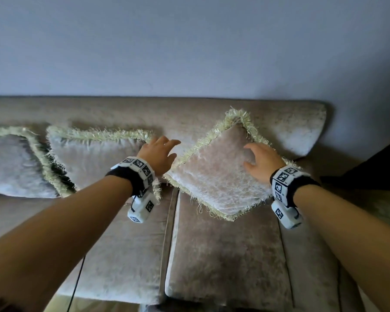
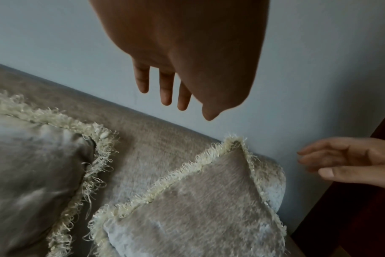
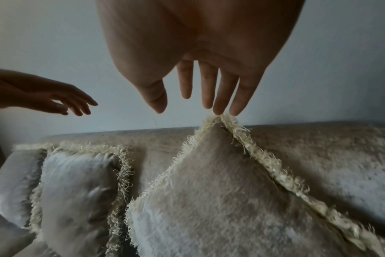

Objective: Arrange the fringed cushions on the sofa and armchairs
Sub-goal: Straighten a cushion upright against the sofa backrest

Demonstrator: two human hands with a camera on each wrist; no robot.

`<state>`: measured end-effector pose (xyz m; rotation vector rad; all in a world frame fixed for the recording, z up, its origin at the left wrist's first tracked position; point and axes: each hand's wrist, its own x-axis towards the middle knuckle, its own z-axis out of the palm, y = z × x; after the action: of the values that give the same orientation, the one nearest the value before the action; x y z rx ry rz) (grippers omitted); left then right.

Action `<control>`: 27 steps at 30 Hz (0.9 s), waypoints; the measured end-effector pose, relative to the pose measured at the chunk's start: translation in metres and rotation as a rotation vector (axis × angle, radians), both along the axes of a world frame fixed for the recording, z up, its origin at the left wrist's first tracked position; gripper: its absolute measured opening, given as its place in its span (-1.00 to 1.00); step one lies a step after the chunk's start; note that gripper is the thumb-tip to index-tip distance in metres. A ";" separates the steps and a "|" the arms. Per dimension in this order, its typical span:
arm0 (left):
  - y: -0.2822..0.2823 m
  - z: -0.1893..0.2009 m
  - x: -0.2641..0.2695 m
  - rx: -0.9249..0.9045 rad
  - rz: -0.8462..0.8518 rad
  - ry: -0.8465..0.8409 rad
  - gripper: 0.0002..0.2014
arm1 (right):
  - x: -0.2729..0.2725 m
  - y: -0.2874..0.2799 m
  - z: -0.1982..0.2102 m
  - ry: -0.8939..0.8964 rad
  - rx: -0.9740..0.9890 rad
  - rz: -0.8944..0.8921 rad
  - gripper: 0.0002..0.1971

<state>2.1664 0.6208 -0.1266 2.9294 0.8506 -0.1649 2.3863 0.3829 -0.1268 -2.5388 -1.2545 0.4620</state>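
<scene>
On the sofa [image 1: 223,255] lean 3 fringed cushions [image 1: 216,174]; both hands [image 1: 160,154] hover spread, empty.

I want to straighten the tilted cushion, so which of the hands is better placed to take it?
The right hand, probably. It hovers open over the tilted cushion, fingertips near its top corner in the right wrist view. The left hand, also open, hangs over the gap beside it.

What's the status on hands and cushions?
Left hand and right hand open, holding nothing. Right cushion stands on its corner against the sofa backrest. Nothing in the way.
</scene>
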 end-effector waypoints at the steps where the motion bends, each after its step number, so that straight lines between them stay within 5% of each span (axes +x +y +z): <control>1: 0.006 0.005 -0.010 -0.005 -0.004 -0.014 -0.53 | -0.008 0.006 0.009 -0.016 -0.018 0.021 -0.46; 17: 0.170 0.066 -0.176 0.062 -0.025 -0.037 -0.53 | -0.171 0.158 0.079 -0.120 -0.036 -0.046 -0.49; 27: 0.228 0.063 -0.267 0.026 0.244 -0.124 -0.52 | -0.206 0.261 0.068 -0.141 -0.057 0.173 -0.51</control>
<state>1.8996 0.8485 -0.0639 2.7918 1.1847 0.0449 2.1800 0.6437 -0.0587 -2.5598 -1.5412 0.3641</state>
